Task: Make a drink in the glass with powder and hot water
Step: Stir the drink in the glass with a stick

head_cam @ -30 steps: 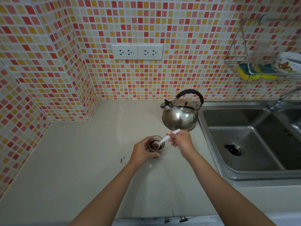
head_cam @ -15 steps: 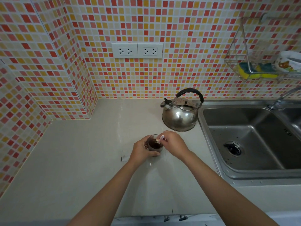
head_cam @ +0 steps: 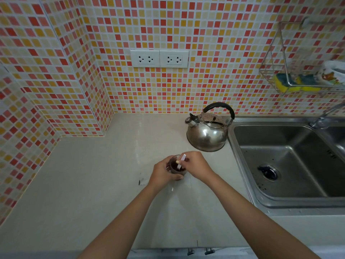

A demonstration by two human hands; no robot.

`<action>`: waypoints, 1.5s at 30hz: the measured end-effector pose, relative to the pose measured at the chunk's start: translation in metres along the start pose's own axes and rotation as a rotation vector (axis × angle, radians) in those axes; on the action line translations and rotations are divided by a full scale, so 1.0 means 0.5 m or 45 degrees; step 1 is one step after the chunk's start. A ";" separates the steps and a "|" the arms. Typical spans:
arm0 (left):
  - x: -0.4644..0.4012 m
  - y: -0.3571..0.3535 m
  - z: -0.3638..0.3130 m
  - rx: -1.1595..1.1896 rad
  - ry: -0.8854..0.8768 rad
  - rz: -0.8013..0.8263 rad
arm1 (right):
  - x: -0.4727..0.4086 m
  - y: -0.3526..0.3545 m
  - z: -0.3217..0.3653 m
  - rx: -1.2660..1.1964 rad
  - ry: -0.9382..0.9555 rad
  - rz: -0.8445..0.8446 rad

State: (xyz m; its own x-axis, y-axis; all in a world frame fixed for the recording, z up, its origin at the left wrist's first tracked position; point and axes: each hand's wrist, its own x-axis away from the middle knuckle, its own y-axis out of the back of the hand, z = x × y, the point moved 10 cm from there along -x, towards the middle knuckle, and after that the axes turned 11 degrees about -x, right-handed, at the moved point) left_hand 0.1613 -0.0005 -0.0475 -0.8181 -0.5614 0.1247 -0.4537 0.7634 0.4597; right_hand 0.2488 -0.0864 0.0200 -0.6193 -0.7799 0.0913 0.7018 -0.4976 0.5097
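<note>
Fingers (head_cam: 183, 160) of the right hand (head_cam: 196, 165) pinch a small white spoon (head_cam: 180, 162), its handle poking up above the knuckles and its lower end dipped into the dark drink. From the head view I note the left hand (head_cam: 162, 171) curled round the near-left side of the glass (head_cam: 176, 168), fingers wrapped and pressed on its wall. That glass stands on the pale desk (head_cam: 104, 184), holding brown liquid, just in front of the steel kettle (head_cam: 207, 135) and apart from it. A torn sachet scrap (head_cam: 143, 181) lies flat on the desk just left of the left wrist. Sink (head_cam: 291, 165) sits at the right, its drain dark. Wire rack (head_cam: 298, 71) on the tiled wall carries yellow sponges (head_cam: 291, 84). Two white sockets (head_cam: 159, 58) are mounted above the desk.
</note>
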 end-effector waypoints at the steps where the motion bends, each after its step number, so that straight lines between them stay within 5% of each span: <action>1: 0.000 0.000 0.000 0.000 -0.004 0.000 | 0.001 -0.004 0.006 -0.007 0.020 0.013; 45: -0.003 -0.002 0.000 -0.026 -0.007 0.014 | -0.010 0.001 0.001 0.027 -0.045 -0.102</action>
State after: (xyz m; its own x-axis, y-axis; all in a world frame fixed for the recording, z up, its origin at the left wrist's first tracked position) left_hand 0.1629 -0.0007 -0.0481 -0.8247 -0.5515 0.1253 -0.4376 0.7625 0.4765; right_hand 0.2523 -0.0825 0.0202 -0.6855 -0.7237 0.0795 0.6422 -0.5496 0.5343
